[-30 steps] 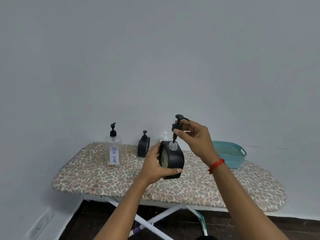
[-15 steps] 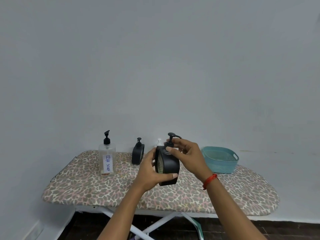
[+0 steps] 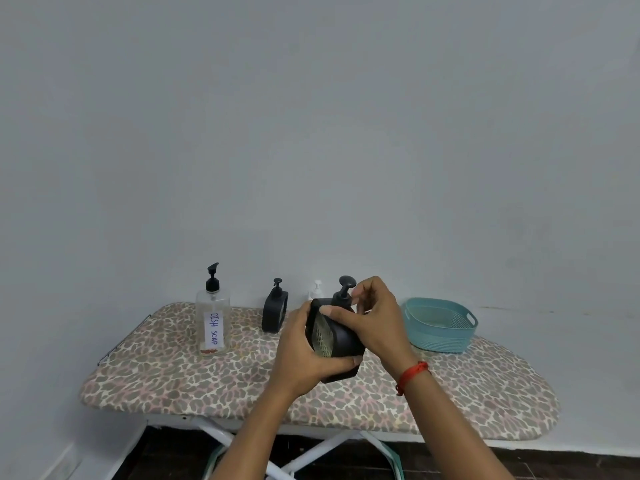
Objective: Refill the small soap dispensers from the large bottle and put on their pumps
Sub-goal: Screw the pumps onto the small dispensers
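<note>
Held dispenser: the black held dispenser is up off the board at centre frame, tilted, with its mesh-patterned face turned lower left.
Pump: the black pump sits in the neck, its head poking up above the fingers.
Left hand: the left hand cups the body from the left, fingers curled underneath and clamped on it.
Right hand: the right hand is over the top right, thumb laid across the face and fingers curled just beside the pump's collar. Can't tell if they touch it.
Large bottle: the clear large bottle, labelled DISH SOAP, stands upright at the left on the ironing board.
Second dispenser: the second dispenser is upright with its pump on, between the bottle and the hands.
Behind: a white bottle is mostly hidden.
Right side: a teal basket sits on the board.
</note>
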